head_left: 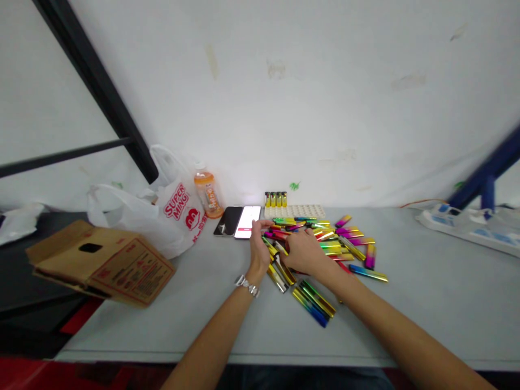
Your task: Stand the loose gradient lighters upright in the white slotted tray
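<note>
We're in a workshop or packing spot, by the look of it: a plain grey worktop (406, 314), a heap of shiny lighter-like pieces (331, 250), and right behind the heap a pitted white tray (306, 210) with four upright pieces (275, 200) in line! Left of the heap, an opened carton (130, 271); well right of it, a power strip (471, 230); beyond it, a scuffed white wall (325, 108)
</note>
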Motion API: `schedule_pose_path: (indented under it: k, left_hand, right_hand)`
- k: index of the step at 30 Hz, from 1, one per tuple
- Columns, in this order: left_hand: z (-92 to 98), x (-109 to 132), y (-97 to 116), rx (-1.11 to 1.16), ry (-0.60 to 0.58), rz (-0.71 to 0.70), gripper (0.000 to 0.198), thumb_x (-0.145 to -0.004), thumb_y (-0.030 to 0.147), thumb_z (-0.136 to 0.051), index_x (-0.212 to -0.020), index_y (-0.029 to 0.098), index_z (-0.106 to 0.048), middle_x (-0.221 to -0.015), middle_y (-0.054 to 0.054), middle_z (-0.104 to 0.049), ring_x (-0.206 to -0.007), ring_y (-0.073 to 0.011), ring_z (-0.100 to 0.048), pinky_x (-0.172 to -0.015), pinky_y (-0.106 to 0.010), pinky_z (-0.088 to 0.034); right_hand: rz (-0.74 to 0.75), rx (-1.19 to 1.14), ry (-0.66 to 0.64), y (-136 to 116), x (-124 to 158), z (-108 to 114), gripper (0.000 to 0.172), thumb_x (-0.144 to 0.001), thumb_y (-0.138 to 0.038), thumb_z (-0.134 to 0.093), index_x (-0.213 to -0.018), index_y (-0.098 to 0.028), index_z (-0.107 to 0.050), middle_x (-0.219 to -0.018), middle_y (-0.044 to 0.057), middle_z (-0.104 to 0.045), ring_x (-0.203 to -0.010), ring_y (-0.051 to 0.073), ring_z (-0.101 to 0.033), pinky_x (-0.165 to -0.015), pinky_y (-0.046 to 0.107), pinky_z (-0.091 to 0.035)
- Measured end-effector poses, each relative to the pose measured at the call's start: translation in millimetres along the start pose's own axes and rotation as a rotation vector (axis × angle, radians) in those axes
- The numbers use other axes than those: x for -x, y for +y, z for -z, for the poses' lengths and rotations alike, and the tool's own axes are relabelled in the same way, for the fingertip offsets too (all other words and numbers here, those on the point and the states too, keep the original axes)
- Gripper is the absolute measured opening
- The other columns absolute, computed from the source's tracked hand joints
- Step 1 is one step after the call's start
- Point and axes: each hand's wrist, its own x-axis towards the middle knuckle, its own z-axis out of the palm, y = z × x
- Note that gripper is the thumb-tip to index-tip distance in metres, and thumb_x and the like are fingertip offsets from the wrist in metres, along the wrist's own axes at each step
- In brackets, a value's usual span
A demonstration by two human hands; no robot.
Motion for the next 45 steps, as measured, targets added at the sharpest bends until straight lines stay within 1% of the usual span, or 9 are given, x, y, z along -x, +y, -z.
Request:
schedule_pose_path:
  k: [4, 8, 12, 18, 22, 26, 29, 35, 45]
  left_hand:
    - [2.7, -3.0, -2.0, -0.127, 0.007, -0.076, 0.055, -0.096, 0.060, -0.026, -0.086, 0.019, -0.062, -0.096, -0.008, -0.067, -0.095, -0.0209, -0.061, -0.093, -0.038, -0.046]
    - [0.9, -4.6, 3.7, -0.246, -0.017, -0.157, 0.037, -0.089, 0.054, -0.053, -0.092, 0.019, -0.063, -0.096, -0.007, -0.067, -0.093, -0.0203, -0.060, -0.090, -0.035, -0.047]
    - [-12.5, -3.3, 14.7, -0.133, -0.201, -0.130, 0.037, -0.085, 0.052, -0.061, -0.097, 0.017, -0.067, -0.098, -0.007, -0.070, -0.092, -0.0199, -0.063, -0.083, -0.032, -0.050]
    - [-35.6, -8.3, 21.2, -0.166, -0.442, -0.155, 0.037, -0.088, 0.052, -0.058, -0.070, 0.019, -0.055, -0.067, 0.001, -0.059, -0.066, -0.0148, -0.056, -0.062, -0.026, -0.047]
    - [-41.8, -4.4, 17.6, -0.084, -0.349, -0.192, 0.032, -0.093, 0.050, -0.052, -0.079, 0.021, -0.050, -0.076, 0.000, -0.061, -0.072, -0.0139, -0.058, -0.067, -0.025, -0.047]
    - [-42.5, 12.4, 11.7, 0.039, -0.302, -0.039, 0.034, -0.093, 0.056, -0.048, -0.085, 0.023, -0.044, -0.060, 0.007, -0.048, -0.047, -0.0090, -0.042, -0.047, -0.022, -0.035]
    - [-41.2, 22.8, 10.9, 0.089, -0.331, 0.027, 0.042, -0.087, 0.063, -0.055, -0.080, 0.021, -0.048, -0.054, 0.008, -0.037, -0.043, -0.0070, -0.031, -0.041, -0.021, -0.024]
    - [-36.9, 24.9, 15.5, 0.167, -0.427, 0.264, 0.072, -0.083, 0.081, -0.031, -0.057, 0.017, -0.053, -0.042, 0.005, -0.029, -0.037, -0.0055, -0.022, -0.039, -0.023, -0.013]
    - [-41.6, 26.4, 21.5, 0.098, -0.273, 0.273, 0.055, -0.084, 0.060, -0.048, -0.049, 0.018, -0.044, -0.042, 0.007, -0.029, -0.036, -0.0037, -0.023, -0.040, -0.021, -0.016]
  right_hand:
    - [-0.035, -0.121, 0.016, 7.9, -4.0, 0.0, 0.017, -0.073, -0.033, -0.067, -0.069, -0.017, -0.070, -0.072, 0.011, -0.071, -0.076, 0.026, -0.063, -0.081, 0.039, -0.041]
    - [-0.083, -0.522, 0.111, 29.0, -4.4, 4.1, 0.022, -0.080, -0.036, -0.062, -0.068, -0.018, -0.068, -0.065, 0.004, -0.067, -0.062, 0.018, -0.058, -0.061, 0.029, -0.039]
    - [-0.036, -0.894, 0.215, 42.6, -0.7, 3.7, 0.027, -0.086, -0.043, -0.059, -0.078, -0.018, -0.067, -0.068, 0.001, -0.066, -0.063, 0.016, -0.056, -0.058, 0.025, -0.039]
    - [-0.016, -0.979, 0.294, 44.1, 7.6, -7.0, 0.024, -0.087, -0.040, -0.057, -0.076, -0.019, -0.062, -0.064, -0.002, -0.057, -0.061, 0.015, -0.051, -0.060, 0.027, -0.039]
    - [-0.101, -1.000, 0.402, 48.9, 13.4, -2.6, 0.027, -0.086, -0.046, -0.058, -0.080, -0.021, -0.065, -0.065, 0.000, -0.059, -0.062, 0.017, -0.052, -0.061, 0.029, -0.041]
    - [-0.143, -1.037, 0.478, 53.3, 17.4, 0.8, 0.036, -0.088, -0.049, -0.054, -0.065, -0.021, -0.061, -0.058, 0.000, -0.055, -0.060, 0.017, -0.051, -0.062, 0.030, -0.042]
    - [-0.138, -1.059, 0.489, 50.8, 18.2, -2.2, 0.038, -0.087, -0.050, -0.054, -0.062, -0.021, -0.057, -0.057, 0.000, -0.052, -0.058, 0.017, -0.049, -0.059, 0.029, -0.041]
    - [-0.093, -1.103, 0.450, 38.8, 18.9, -9.4, 0.046, -0.091, -0.052, -0.050, -0.057, -0.020, -0.048, -0.054, -0.002, -0.046, -0.053, 0.013, -0.042, -0.054, 0.026, -0.036]
    - [-0.007, -1.092, 0.433, 35.6, 19.4, -10.8, 0.045, -0.095, -0.043, -0.048, -0.060, -0.017, -0.056, -0.058, -0.001, -0.052, -0.057, 0.012, -0.045, -0.057, 0.025, -0.034]
